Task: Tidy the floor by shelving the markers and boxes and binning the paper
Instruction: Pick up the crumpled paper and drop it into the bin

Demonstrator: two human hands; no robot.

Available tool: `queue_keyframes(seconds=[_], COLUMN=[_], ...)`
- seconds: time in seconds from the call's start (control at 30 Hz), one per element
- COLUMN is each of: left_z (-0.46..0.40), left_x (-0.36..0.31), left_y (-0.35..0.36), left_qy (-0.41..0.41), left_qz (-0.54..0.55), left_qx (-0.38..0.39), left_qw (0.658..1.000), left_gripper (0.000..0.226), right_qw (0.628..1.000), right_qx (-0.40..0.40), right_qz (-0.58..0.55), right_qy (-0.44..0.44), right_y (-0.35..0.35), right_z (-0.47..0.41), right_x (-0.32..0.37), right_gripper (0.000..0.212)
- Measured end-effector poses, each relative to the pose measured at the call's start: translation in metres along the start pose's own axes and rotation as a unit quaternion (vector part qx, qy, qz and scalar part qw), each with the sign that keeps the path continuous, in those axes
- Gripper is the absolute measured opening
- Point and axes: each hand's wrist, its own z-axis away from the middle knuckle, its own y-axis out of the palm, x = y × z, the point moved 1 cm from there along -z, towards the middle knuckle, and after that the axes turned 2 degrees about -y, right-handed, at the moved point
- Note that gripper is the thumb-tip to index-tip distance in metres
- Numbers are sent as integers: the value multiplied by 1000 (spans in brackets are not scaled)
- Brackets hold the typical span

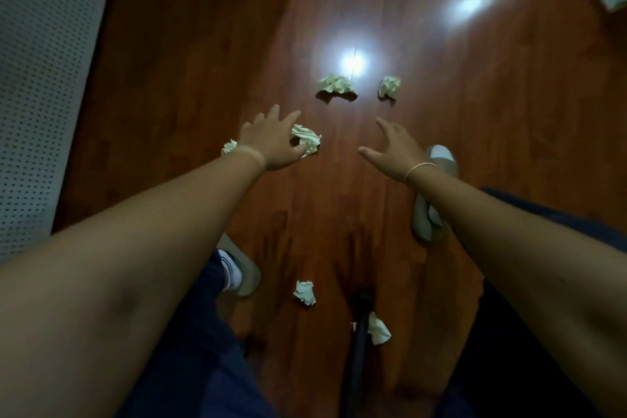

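The crumpled paper ball (pixel 307 141) nearest the action lies on the wooden floor (pixel 509 112), right at the thumb side of the left hand (pixel 271 142), which hangs over it with fingers spread and nothing gripped yet; whether it's actually touching is hard to tell. It's a wad, so no real pointing direction, though the lump looks a bit longer running left-to-right and slightly down toward the right. A smaller scrap (pixel 229 146) peeks out from behind that wrist, two more wads sit further out near the glare, a wide one (pixel 336 85) and a rounder one (pixel 389 86), and two more lie close to the person's feet (pixel 304 292) and (pixel 379 329). The right hand (pixel 397 149) is open too, empty, hovering well apart from any paper. What could go wrong: a light wad like this probably skids away if the fingers bump it sideways, the scrap hidden behind the wrist could get missed, and the ones by the slippers could get stepped on or kicked.
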Motion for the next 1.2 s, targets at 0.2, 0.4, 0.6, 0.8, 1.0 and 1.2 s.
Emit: queue_keyframes(seconds=[0.2, 0.4, 0.6, 0.8, 1.0, 1.2], left_z=[-14, -18, -8, 19, 64, 121], left_x=[14, 22, 19, 19, 16, 9], left_y=[37, 70, 91, 114, 135, 152], left_qy=[-14, -32, -40, -45, -50, -56], left_qz=[38, 46, 69, 78, 92, 101], left_qx=[41, 72, 89, 96, 89, 64], left_qw=[998, 996, 993, 991, 991, 991], left_gripper=[73, 72, 71, 71, 72, 72], right_qw=[999, 998, 997, 995, 995, 997], right_qx=[47, 53, 69, 85, 76, 59], right_qz=[10, 31, 36, 52, 59, 56], right_qy=[14, 12, 18, 20, 7, -5], right_y=[27, 47, 66, 87, 97, 104], right_z=[-26, -44, -36, -8, 35, 91], right_x=[1, 5, 3, -5, -8, -9], right_gripper=[78, 78, 79, 79, 78, 78])
